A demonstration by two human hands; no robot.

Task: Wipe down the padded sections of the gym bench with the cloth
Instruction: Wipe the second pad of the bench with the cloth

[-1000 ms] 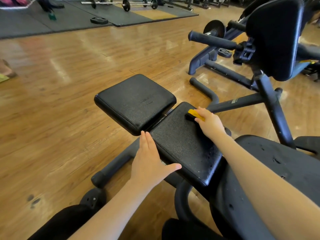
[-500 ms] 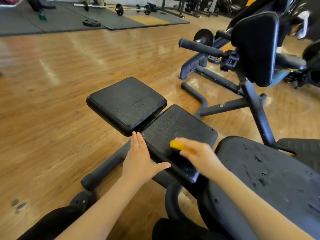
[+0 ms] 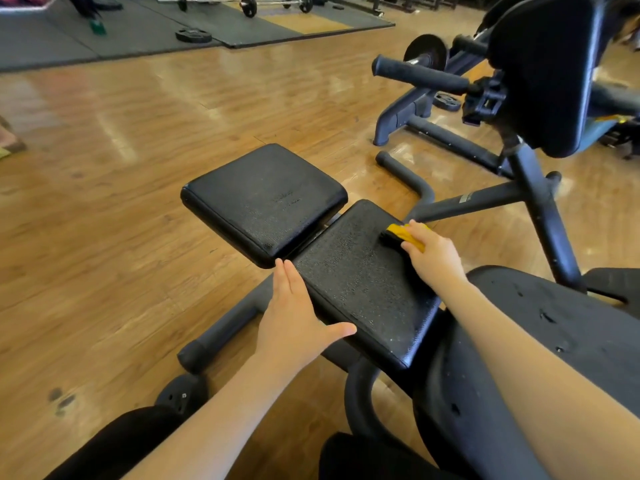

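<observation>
1. A big worn black pad [image 3: 571,341] fills the near right, under the right forearm.
2. The left hand [image 3: 294,317] lies flat with straight fingers along the left edge of the near pad [image 3: 360,285], thumb resting on top; it holds nothing.
3. The right hand [image 3: 433,254] has its fingers curled over a yellow cloth [image 3: 403,233], pressing it on the pad's far right corner. The pad's surface is speckled with droplets.
4. The far pad [image 3: 263,202] sits just beyond, to the left, almost touching the near one.
5. Past these, a tall upright pad [image 3: 543,71] stands on the frame [image 3: 485,199] over a wooden floor [image 3: 138,150].
6. Farthest back, barbells [image 3: 249,1] lie on dark mats [image 3: 138,29].
</observation>
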